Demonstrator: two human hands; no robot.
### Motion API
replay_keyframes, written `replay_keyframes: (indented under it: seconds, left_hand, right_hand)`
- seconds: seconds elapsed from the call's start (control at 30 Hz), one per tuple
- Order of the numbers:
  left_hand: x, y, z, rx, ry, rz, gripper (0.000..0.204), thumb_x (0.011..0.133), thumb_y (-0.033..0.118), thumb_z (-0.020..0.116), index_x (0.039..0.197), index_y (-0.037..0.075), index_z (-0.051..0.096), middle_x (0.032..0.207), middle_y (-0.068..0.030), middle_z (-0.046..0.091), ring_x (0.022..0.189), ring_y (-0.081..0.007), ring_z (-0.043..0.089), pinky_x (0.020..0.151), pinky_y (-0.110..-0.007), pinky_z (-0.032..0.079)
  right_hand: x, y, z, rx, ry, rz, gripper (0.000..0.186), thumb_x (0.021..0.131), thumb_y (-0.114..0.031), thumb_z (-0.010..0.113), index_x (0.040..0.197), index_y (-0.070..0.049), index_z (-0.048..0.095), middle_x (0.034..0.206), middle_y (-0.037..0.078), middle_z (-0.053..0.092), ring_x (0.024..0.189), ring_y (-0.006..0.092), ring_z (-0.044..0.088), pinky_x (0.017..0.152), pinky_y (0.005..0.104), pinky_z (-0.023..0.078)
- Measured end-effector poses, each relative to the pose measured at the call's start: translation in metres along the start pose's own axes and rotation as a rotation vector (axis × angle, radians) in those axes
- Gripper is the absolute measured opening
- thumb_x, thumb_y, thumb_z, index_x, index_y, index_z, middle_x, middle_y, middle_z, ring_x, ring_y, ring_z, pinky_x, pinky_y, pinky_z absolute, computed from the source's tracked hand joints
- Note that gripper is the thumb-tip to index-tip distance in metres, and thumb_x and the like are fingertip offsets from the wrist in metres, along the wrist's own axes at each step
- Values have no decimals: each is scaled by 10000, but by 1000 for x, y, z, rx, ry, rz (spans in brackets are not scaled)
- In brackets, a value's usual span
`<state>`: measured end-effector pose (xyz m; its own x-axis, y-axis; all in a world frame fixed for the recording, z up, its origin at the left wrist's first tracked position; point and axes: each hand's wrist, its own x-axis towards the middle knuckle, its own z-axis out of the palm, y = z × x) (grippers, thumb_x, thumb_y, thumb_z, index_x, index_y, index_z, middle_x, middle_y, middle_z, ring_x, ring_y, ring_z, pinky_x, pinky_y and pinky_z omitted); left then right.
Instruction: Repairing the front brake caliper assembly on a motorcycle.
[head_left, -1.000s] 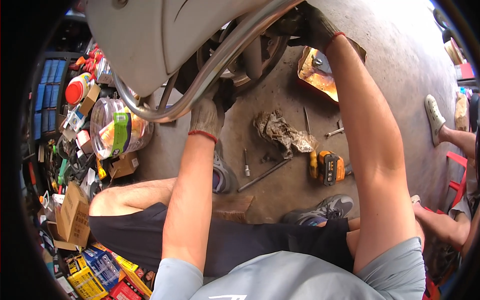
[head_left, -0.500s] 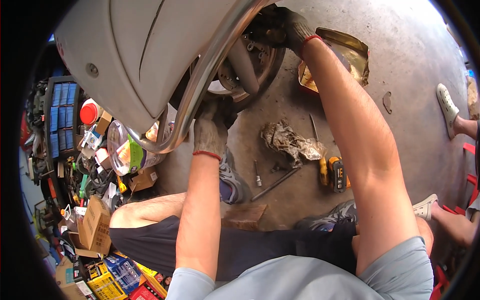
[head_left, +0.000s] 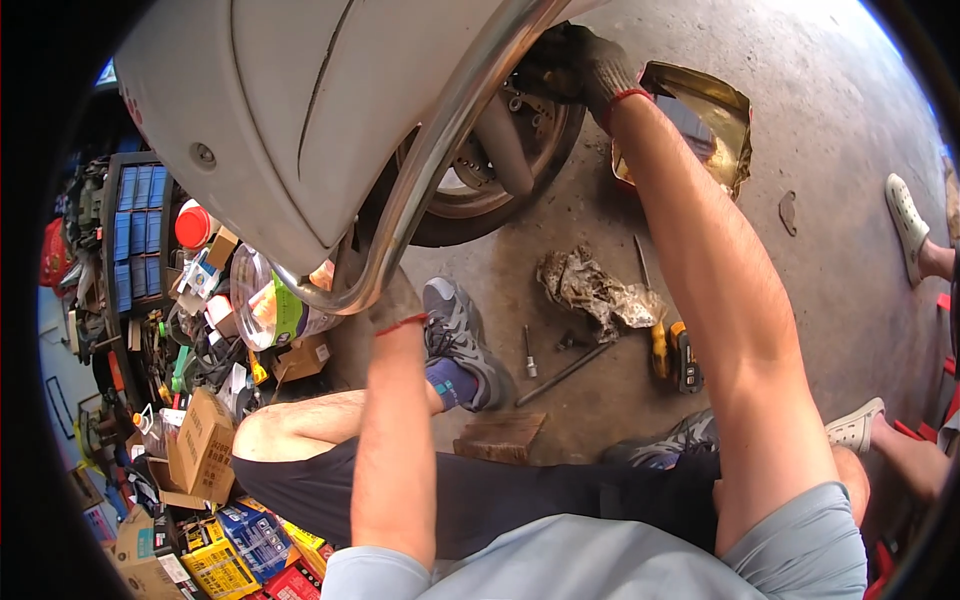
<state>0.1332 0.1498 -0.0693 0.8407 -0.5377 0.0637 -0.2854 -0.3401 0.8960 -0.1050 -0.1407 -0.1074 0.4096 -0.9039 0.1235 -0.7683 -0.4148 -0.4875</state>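
My gloved left hand (head_left: 393,300) is behind the lower bend of the chrome tube (head_left: 445,120), with its fingers hidden. My gloved right hand (head_left: 595,70) reaches to a dark part at the top of the wheel (head_left: 540,165), its fingers curled round something I cannot make out. The wheel sits under a grey scratched body panel (head_left: 260,110), with a thick metal tube (head_left: 505,145) in front of it. Below the wheel lie a dirty crumpled rag (head_left: 585,280), a socket tool (head_left: 530,355), a long bar (head_left: 565,370) and a yellow-black power tool (head_left: 685,360), partly behind my right arm.
A cut metal pan (head_left: 725,110) lies on the concrete floor (head_left: 830,120) beside the wheel. Packed boxes (head_left: 205,440), a clear tub (head_left: 258,290) and blue bins (head_left: 137,230) crowd the left. A wood block (head_left: 500,435) lies between my feet. Another person's feet (head_left: 910,225) are at the right.
My left hand has moved down and left behind the chrome tube, uncovering more tyre and my left shoe. My right hand stays at the wheel's top.
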Motion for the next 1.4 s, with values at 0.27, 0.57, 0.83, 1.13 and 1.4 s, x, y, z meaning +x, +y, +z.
replay_keyframes:
  seconds: [0.27,0.57,0.83,1.13,1.4]
  left_hand:
    - [38,26,11,211,-118,228,417,938,350,640,1237,59,628,1212,-168,657,1114,-341,613,992,-456,448]
    - [28,51,11,463,-205,484,451,940,361,635,1274,58,612,1254,-176,638,1164,-366,587,1024,-457,429]
    - [18,73,-2,716,-258,708,482,942,370,630,1307,57,597,1292,-183,622,1208,-389,563,1052,-457,411]
    - [35,45,-4,925,-204,816,516,949,373,615,1357,64,561,1364,-204,568,1295,-383,498,1080,-460,392]
    - [34,45,-15,831,-226,799,492,957,342,607,1358,61,561,1371,-204,562,1302,-375,494,1095,-450,380]
  right_hand:
    - [11,26,10,-120,-10,30,640,818,-480,637,1403,-248,521,1449,98,504,1230,297,574,998,411,511]
    - [-9,19,-8,486,49,97,547,859,-213,675,1362,-53,533,1311,139,619,1066,262,671,867,329,578]
    - [-13,-9,-9,975,26,232,389,1002,-174,436,1356,-46,530,1258,114,631,967,212,676,736,337,612]
    - [-28,-16,-12,855,91,-20,336,969,-207,512,1240,-27,598,1059,79,667,842,157,655,709,298,573]
    - [-56,-62,-42,1328,158,158,347,944,-230,553,1223,-32,607,1093,88,677,887,178,673,793,301,551]
